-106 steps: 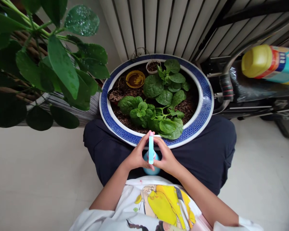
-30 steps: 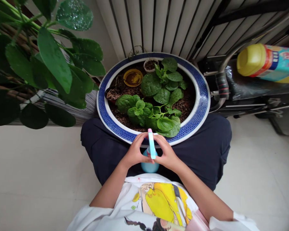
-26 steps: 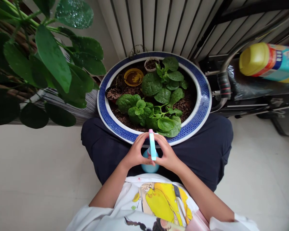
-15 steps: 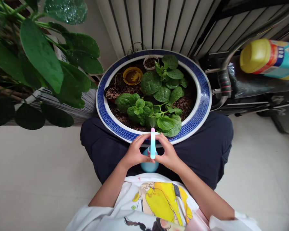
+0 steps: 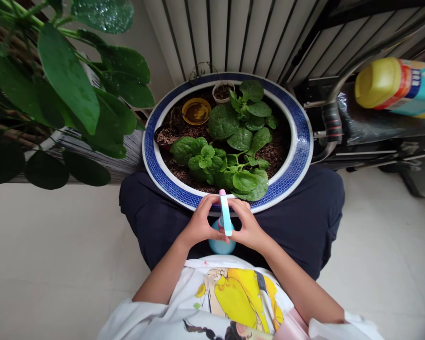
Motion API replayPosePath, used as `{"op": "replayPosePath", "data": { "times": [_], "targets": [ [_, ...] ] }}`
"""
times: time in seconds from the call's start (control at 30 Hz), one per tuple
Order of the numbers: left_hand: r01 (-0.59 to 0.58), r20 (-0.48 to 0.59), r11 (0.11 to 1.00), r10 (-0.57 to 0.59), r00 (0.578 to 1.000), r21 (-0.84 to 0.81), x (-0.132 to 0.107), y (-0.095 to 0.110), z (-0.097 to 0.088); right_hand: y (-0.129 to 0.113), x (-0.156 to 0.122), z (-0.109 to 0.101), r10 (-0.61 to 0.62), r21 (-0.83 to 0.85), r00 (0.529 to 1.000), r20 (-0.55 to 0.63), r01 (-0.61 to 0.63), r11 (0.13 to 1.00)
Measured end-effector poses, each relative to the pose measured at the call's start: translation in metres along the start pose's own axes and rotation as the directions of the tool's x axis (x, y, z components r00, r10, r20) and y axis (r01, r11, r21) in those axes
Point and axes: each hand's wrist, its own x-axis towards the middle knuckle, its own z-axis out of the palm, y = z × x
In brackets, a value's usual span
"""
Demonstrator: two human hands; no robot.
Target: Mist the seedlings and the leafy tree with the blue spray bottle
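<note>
A light blue spray bottle with a pink nozzle stands between my knees, its head pointing at the planter. My left hand grips the spray head from the left, fingers at the front and thumb at the back. From the other side my right hand closes round the same head; some fingertips are hidden behind it. Just beyond the nozzle is a large round planter with a blue-patterned white rim. Leafy green plants grow in its dark soil, some leaves wet.
Inside the planter sit a yellow dish and a small white pot. A big-leaved plant overhangs the left side. At right, a yellow-capped bottle lies by a metal frame. A white radiator stands behind.
The spray head has turned slightly, its nozzle shifting left and its back end right. A faint mist seen at the nozzle earlier no longer shows. Both hands keep their hold.
</note>
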Motion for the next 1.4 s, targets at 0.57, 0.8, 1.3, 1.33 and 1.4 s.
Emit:
{"op": "replayPosePath", "data": {
  "times": [0.57, 0.8, 1.3, 1.33, 1.4],
  "targets": [
    [-0.023, 0.016, 0.998, 0.022, 1.000, 0.067, 0.003, 0.011, -0.005, 0.001, 0.001, 0.004, -0.056, -0.029, 0.994, -0.097, 0.054, 0.998],
    [0.003, 0.010, 1.000, -0.003, 1.000, 0.023, 0.002, 0.008, -0.005, -0.001, 0.001, 0.006, -0.052, 0.000, 0.995, -0.082, 0.052, 0.999],
    [-0.059, 0.043, 0.998, 0.058, 0.997, 0.031, 0.000, 0.001, -0.002, 0.004, 0.002, 0.002, -0.054, -0.025, 0.998, -0.032, 0.053, 0.998],
    [-0.047, 0.036, 0.998, 0.045, 0.998, 0.048, 0.000, 0.002, -0.002, 0.004, 0.002, 0.002, -0.053, -0.020, 0.998, -0.042, 0.052, 0.998],
    [-0.021, 0.023, 0.995, 0.019, 1.000, 0.093, 0.000, 0.004, -0.003, 0.004, 0.001, 0.002, -0.050, 0.004, 0.997, -0.066, 0.050, 0.999]
  ]
}}
